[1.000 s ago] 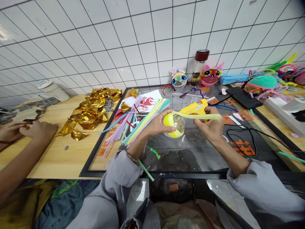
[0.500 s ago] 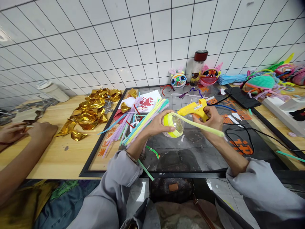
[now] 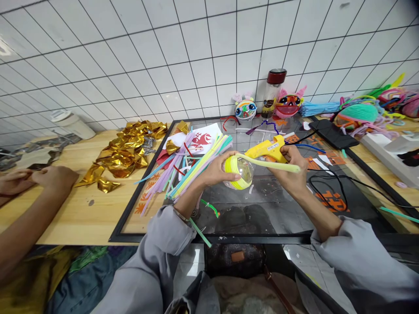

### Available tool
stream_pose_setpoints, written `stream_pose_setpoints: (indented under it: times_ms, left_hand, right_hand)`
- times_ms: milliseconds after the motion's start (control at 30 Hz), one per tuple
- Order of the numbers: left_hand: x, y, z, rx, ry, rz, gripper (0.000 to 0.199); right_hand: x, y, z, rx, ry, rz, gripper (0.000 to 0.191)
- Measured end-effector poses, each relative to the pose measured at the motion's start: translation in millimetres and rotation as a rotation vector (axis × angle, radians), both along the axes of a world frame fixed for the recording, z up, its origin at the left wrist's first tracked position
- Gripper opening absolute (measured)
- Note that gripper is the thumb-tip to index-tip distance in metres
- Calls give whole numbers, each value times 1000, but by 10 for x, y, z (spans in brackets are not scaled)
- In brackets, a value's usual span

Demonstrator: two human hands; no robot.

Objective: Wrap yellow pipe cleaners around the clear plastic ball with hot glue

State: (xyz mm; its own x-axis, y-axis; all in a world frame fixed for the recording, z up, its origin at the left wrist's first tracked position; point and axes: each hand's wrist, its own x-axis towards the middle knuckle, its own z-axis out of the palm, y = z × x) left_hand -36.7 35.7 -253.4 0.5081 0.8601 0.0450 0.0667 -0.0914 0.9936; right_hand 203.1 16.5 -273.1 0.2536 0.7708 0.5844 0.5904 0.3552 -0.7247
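Observation:
My left hand (image 3: pixel 218 171) is closed around a clear plastic ball (image 3: pixel 246 170) banded with bright yellow pipe cleaner. From the ball's top a loose length of pale yellow pipe cleaner (image 3: pixel 275 165) stretches to the right, passing in front of my right hand. A yellow glue gun (image 3: pixel 269 148) is gripped in my right hand (image 3: pixel 293 165), its nozzle pointing left, close to the top of the ball. Whether the nozzle touches the ball or the pipe cleaner, I cannot tell.
Pastel pipe cleaners (image 3: pixel 193 168) lie in a bundle left of my hands. Crumpled gold foil (image 3: pixel 126 150) is beyond them, near another person's hands (image 3: pixel 52 176). Two decorated balls (image 3: pixel 245 110) and a bottle (image 3: pixel 271 93) stand by the wall. A black cord (image 3: pixel 345 192) loops at the right.
The glue gun has shifted slightly in my right hand, its nozzle staying near the ball. The free end of the yellow pipe cleaner has swung up and left.

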Motion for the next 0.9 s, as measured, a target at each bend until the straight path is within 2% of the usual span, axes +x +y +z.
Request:
stream_pose_setpoints:
  times_ms: [533,900]
  left_hand:
    - [-7,-7,22,-10,1,-18,88]
    - [-3,-3,27,-5,8,-20,88]
  right_hand:
    - [-5,-61,99,15,-38,26,28]
    - [14,-14,31,-5,12,11,32]
